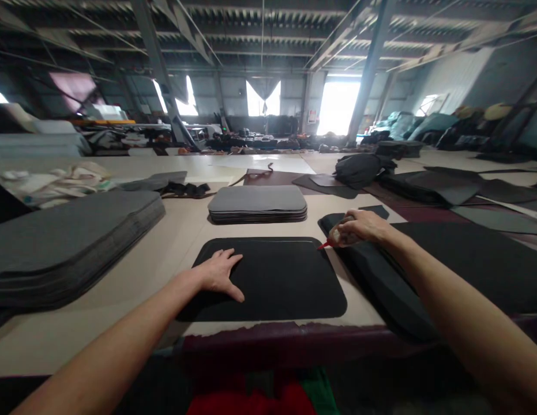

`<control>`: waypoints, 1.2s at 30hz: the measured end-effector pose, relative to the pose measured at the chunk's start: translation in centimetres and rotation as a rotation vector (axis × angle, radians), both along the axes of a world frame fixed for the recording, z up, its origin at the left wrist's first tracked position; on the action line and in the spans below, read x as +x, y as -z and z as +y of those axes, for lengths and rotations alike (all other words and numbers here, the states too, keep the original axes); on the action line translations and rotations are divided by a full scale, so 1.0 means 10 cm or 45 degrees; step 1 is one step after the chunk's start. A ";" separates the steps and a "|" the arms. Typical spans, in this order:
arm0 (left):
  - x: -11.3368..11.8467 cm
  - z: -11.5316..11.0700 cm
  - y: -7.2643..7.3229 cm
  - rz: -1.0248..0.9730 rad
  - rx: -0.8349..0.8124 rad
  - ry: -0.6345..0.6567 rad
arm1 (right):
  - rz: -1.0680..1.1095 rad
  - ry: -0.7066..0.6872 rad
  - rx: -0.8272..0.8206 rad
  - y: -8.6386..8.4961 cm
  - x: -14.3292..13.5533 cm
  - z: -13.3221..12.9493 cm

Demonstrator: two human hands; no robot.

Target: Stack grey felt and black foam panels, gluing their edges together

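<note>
A black rounded rectangular panel (pixel 285 282) lies flat on the table before me. My left hand (pixel 220 272) rests on its left part with the fingers spread. In my right hand (pixel 355 227) is a glue bottle (pixel 336 236) with a red nozzle, its body mostly covered by my fingers. The nozzle tip points left and down at the panel's upper right corner. A thin pale line runs along the panel's far edge. Just beyond the panel sits a stack of grey rounded panels (pixel 257 202).
A tall stack of dark grey sheets (pixel 69 236) stands at the left. Black pieces (pixel 462 259) are piled at the right. Farther back lie a dark bundle (pixel 359 170), a brown strap (pixel 265 171) and pale cloth (pixel 63 181). Maroon material (pixel 285 346) covers the table's near edge.
</note>
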State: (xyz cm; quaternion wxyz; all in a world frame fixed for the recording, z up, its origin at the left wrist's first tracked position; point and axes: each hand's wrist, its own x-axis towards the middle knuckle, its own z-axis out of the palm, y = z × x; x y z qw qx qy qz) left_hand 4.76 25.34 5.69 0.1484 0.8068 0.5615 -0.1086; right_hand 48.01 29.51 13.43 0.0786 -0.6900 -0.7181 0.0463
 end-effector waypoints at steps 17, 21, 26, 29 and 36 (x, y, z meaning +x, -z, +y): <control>0.04 0.03 0.00 0.064 0.044 0.024 | 0.410 0.000 -0.107 0.02 0.17 -1.24; 0.05 0.03 -0.02 0.070 0.056 0.036 | 0.453 0.043 -0.108 0.09 0.24 -1.49; 0.05 0.03 -0.01 0.076 0.059 0.031 | 0.533 0.061 -0.118 0.13 0.25 -1.76; 0.05 0.03 -0.02 0.076 0.070 0.035 | 0.581 0.067 -0.095 0.14 0.21 -1.84; 0.05 0.04 -0.09 0.063 0.095 0.069 | 0.671 -0.157 -0.187 0.18 -0.01 -1.74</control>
